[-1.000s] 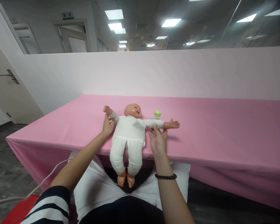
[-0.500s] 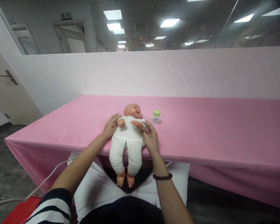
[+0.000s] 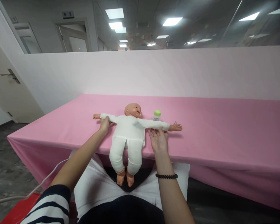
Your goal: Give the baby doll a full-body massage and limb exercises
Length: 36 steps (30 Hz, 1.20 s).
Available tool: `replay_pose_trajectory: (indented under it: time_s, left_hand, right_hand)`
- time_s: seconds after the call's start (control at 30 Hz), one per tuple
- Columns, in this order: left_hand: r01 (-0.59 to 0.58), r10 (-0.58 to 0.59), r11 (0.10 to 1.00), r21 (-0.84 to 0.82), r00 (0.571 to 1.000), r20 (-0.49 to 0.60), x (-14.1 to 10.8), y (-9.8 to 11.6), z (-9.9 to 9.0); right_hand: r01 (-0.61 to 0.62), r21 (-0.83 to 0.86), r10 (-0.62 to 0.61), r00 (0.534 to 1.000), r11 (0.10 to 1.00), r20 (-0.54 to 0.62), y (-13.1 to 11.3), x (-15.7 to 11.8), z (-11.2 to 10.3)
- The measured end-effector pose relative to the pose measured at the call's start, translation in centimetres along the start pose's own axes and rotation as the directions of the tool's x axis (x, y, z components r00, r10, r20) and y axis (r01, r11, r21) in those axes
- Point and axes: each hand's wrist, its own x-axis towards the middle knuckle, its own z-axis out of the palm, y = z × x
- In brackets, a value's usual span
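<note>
A baby doll (image 3: 128,129) in a white cloth suit lies on its back on the pink-covered table (image 3: 219,130), its legs hanging over the front edge. Both of its arms are stretched out sideways. My left hand (image 3: 104,125) is closed round the doll's sleeve on the left, thumb on top. My right hand (image 3: 159,140) is turned palm up, fingers spread, their tips under the doll's other sleeve. Behind that sleeve stands a small clear bottle with a green cap (image 3: 157,113), its lower part hidden.
A white wall (image 3: 154,73) with a window above rises behind the table. To the left is a closed door (image 3: 11,93). A white cable (image 3: 45,180) runs past my left arm, over a red surface (image 3: 21,208). My lap is below the table edge.
The doll's arms, folded over its chest before, are now spread out to both sides. My hands have moved outward with them, and my right palm has turned up.
</note>
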Motion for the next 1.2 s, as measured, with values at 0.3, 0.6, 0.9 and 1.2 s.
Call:
replay_pose_trajectory:
  time_s: [0.3,0.6,0.9,1.2]
  left_hand:
    - [-0.630,0.483,0.669,0.394,0.772,0.414,-3.1,0.7,0.2]
    - [-0.783,0.463,0.433,0.447,0.619,0.634,-3.6,0.8,0.3]
    - [-0.137,0.141,0.988,-0.075,0.988,0.062,-1.7,1.2,1.0]
    - [0.182,-0.222,0.939,-0.292,0.969,-0.107,-0.7,2.1,0.6]
  right_hand:
    - [0.333,-0.257,-0.263,0.926,0.907,0.272,0.3,-2.0,1.9]
    - [0.592,-0.507,-0.283,0.779,0.627,0.559,1.0,-2.5,2.6]
    - [0.131,-0.055,-0.131,0.991,0.990,0.003,0.0,-0.9,1.1]
    - [0.051,0.082,-0.042,0.993,0.995,-0.108,-0.2,-0.4,0.9]
